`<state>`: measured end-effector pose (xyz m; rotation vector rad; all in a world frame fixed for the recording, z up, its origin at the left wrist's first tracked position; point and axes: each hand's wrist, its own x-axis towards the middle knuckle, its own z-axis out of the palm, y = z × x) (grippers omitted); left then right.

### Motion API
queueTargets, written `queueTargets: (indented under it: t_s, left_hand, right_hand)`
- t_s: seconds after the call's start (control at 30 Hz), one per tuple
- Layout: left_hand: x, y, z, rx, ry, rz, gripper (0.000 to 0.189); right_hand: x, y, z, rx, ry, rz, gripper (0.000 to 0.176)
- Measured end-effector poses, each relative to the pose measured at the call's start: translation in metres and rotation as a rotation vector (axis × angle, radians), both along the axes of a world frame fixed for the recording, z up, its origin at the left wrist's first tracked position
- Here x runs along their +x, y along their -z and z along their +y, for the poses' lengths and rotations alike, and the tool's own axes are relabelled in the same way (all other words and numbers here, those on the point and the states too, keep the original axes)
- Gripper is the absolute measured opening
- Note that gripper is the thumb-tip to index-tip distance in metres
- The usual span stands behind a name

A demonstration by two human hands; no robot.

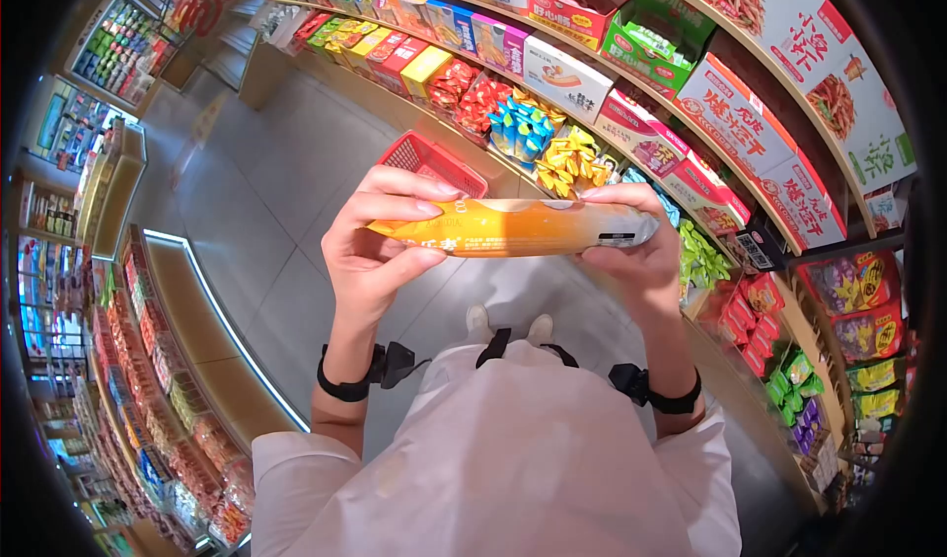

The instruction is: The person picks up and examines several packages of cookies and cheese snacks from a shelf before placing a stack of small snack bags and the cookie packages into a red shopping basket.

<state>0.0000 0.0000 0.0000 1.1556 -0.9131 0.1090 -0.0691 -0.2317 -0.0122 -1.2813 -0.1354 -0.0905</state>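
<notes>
Orange, one snack packet (513,227) lies level, clamped between left hand (375,251) and right hand (636,251), two in all

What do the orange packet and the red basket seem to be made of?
The orange packet looks like glossy plastic film: highlights shine along it. The red basket seems rigid moulded plastic, with open lattice walls.
</notes>
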Motion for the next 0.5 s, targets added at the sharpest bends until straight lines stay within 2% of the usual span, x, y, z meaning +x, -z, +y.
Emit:
queueTargets:
  t_s: [0.5]
  left_hand:
    - [-0.011, -0.012, 0.015, 0.108, -0.067, -0.043, 0.033]
  right_hand:
    - [0.011, 0.002, 0.006, -0.003, -0.041, -0.209, 0.045]
